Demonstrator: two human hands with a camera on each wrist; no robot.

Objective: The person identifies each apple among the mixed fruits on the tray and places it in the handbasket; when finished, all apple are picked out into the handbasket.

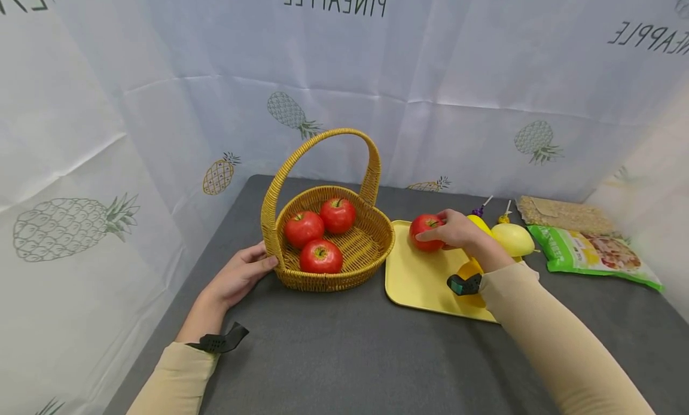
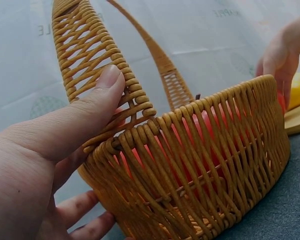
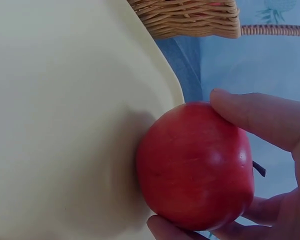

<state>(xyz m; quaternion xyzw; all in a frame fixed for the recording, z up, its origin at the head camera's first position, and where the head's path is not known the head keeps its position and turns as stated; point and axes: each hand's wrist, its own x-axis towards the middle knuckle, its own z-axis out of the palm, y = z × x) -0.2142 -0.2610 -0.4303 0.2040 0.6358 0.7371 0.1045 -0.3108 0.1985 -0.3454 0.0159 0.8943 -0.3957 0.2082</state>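
Note:
A brown wicker basket [image 1: 323,282] with a tall arched handle stands on the dark table and holds three red apples [image 1: 321,257]. At its left side my left hand [image 1: 242,274] grips it where the handle meets the rim. In the left wrist view the thumb [image 2: 102,87] lies over the handle's base, and other fingers touch the wicker wall. My right hand [image 1: 457,228] holds another red apple [image 3: 195,167] between thumb and fingers, over the left part of a yellow tray [image 1: 409,283]. Whether that apple touches the tray, I cannot tell.
Yellow fruit-like things [image 1: 515,240] lie at the tray's right side, partly behind my right arm. Purple [image 1: 478,211] and yellow [image 1: 504,218] wrapped pieces on white sticks are behind them. Farther right lie a green packet [image 1: 597,256] and a brownish packet [image 1: 565,216]. A pineapple-print curtain [image 1: 344,62] hangs behind.

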